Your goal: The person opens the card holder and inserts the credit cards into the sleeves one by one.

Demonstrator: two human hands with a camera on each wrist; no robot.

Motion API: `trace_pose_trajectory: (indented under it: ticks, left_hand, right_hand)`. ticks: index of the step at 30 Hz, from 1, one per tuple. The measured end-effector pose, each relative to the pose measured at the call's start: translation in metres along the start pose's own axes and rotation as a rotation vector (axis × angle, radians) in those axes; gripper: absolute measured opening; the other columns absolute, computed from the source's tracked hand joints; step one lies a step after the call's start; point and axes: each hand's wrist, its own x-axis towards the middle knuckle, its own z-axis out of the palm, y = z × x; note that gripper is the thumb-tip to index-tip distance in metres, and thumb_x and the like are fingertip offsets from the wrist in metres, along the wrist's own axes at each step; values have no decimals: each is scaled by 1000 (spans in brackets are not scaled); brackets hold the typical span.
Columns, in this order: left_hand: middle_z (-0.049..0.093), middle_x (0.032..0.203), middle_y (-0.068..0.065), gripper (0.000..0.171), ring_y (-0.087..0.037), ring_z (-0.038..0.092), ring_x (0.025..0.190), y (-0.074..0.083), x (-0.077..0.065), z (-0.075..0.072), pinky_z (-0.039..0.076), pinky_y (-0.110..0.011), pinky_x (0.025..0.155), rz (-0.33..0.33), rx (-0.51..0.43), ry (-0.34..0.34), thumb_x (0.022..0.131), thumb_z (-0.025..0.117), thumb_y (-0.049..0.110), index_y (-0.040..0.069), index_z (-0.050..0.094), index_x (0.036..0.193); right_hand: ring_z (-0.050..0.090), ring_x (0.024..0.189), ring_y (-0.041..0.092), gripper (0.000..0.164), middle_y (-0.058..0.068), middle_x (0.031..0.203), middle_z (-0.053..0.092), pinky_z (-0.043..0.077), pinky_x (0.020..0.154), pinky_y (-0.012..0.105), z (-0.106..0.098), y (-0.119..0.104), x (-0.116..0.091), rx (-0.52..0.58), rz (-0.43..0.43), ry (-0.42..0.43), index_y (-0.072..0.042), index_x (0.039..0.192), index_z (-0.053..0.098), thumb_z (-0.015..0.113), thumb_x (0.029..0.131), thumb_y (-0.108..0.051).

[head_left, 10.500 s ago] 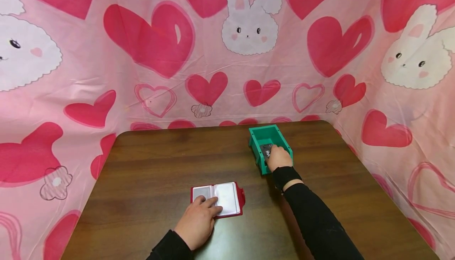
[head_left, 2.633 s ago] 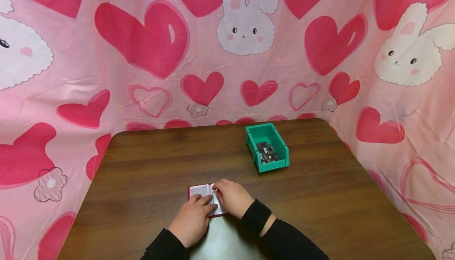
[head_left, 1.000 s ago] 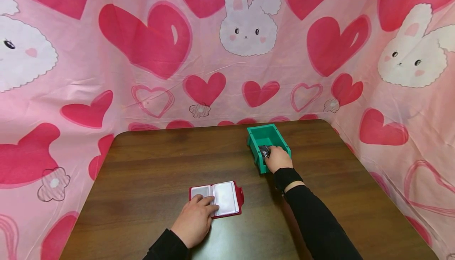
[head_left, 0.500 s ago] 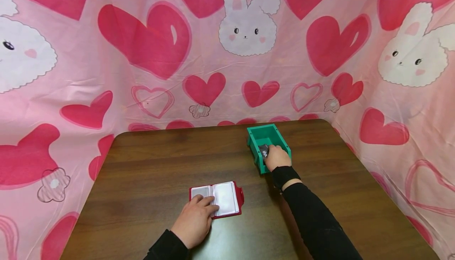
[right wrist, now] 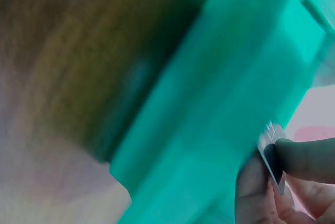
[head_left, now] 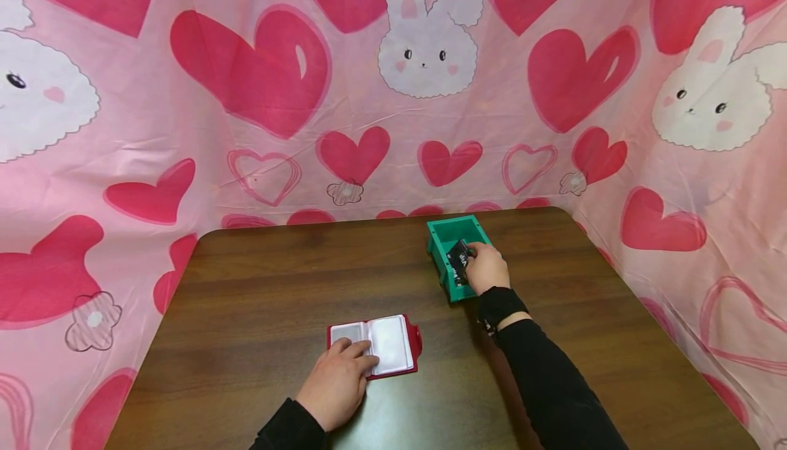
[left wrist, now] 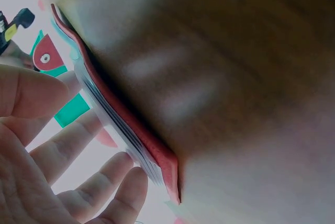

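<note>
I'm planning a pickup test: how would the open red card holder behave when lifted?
The red card holder would probably fold at its spine, lying open like a book. Its pages likely flex; their stacked edges look thin.

Pink fabric backdrop (head_left: 147, 122), printed with red hearts (head_left: 258, 74) and white rabbit heads (head_left: 427, 71), behind and on both sides of a brown wood-grain table (head_left: 264, 286); pale glare (head_left: 418, 409) on its nearer surface.

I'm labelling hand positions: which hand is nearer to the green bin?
Right. The right hand is at the green bin, pinching a dark card; the left hand touches the open red card holder, left of the bin and nearer the person.
</note>
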Motion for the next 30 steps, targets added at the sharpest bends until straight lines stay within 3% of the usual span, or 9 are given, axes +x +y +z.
trace_pose_trajectory:
  ticks: [4, 8, 11, 14, 18, 24, 26, 30]
  left_hand:
    - [57, 133, -2, 31, -31, 47, 119, 0, 0, -1, 39, -54, 100, -3, 0, -1, 89, 60, 32, 25, 68, 118]
    - [56, 134, -1, 32, -32, 46, 120, 0, -1, -1, 37, -54, 101, -3, 1, -2, 88, 60, 34, 27, 67, 119]
    - [56, 135, -1, 33, -32, 46, 120, 0, -1, -2, 37, -54, 101, 4, 5, 0, 88, 60, 33, 27, 67, 120]
    - [56, 134, -1, 33, -32, 46, 120, 0, -2, -3, 38, -53, 101, 11, 6, 2, 89, 60, 32, 26, 67, 120]
    - [55, 135, -2, 33, -31, 46, 120, 0, -2, -4, 37, -53, 102, 11, 1, 1, 89, 60, 32, 25, 67, 121]
    - [57, 133, -3, 29, -31, 47, 119, 0, -2, -3, 39, -54, 98, 26, 5, 11, 92, 58, 26, 23, 67, 119]
    - [58, 131, -4, 28, -30, 49, 117, 0, -2, -2, 41, -53, 96, 45, 17, 42, 92, 58, 24, 22, 68, 118]
    - [61, 124, -5, 25, -28, 53, 111, -1, -3, 2, 44, -49, 92, 92, 39, 143, 90, 59, 18, 17, 69, 112]
  right_hand:
    - [63, 89, 33, 33, 16, 110, 64, 50, 74, 46, -14, -2, -4, 76, 52, 44, -8, 127, 58, 54, 95, -14]
    - [63, 83, 29, 36, 14, 109, 64, 50, 69, 43, -29, -9, -10, 146, 49, 115, -10, 130, 57, 55, 94, -17]
    - [62, 81, 26, 40, 13, 105, 63, 49, 64, 39, -37, -21, -17, 221, -1, 151, -14, 134, 55, 58, 93, -17]
    - [61, 77, 23, 45, 11, 102, 64, 48, 59, 35, -40, -37, -31, 298, -89, 133, -19, 135, 54, 61, 92, -16]
    - [57, 67, 19, 44, 9, 99, 65, 46, 52, 31, -26, -62, -57, 353, -195, 14, -22, 132, 57, 65, 90, -15]
    - [54, 66, 15, 45, 6, 102, 63, 50, 55, 26, 12, -85, -89, 352, -172, -273, -20, 132, 57, 67, 88, -16]
    - [54, 65, 14, 46, 5, 102, 63, 49, 54, 25, 24, -87, -95, 327, -175, -333, -18, 133, 57, 67, 88, -17]
    - [51, 63, 12, 45, 2, 94, 62, 45, 51, 24, 42, -88, -105, 255, -206, -372, -14, 131, 58, 67, 87, -17]
